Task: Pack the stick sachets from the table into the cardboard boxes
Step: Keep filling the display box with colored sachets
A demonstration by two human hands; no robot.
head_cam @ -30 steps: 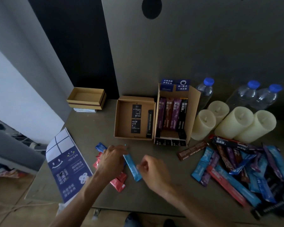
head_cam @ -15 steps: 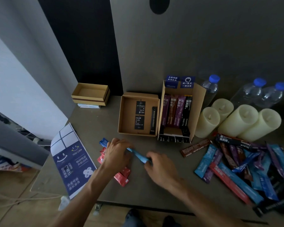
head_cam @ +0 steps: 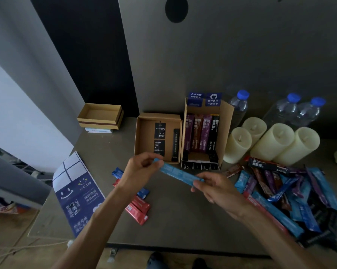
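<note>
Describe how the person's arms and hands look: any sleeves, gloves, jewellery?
Both forearms are bare to the frame edge; no sleeve shows. The left hand and right hand wear no gloves, and no watch, bracelet or ring is visible.

Light: dim and flat, strongest on the pale wall (head_cam: 12, 117) at left, falling off to the right, where the heaped sachets (head_cam: 299, 200) sink into murk. Shadows on the tabletop (head_cam: 183, 220) soft and faint. Lens: wide-angle, straight edges bowed near the borders, detail slightly soft throughout.
</note>
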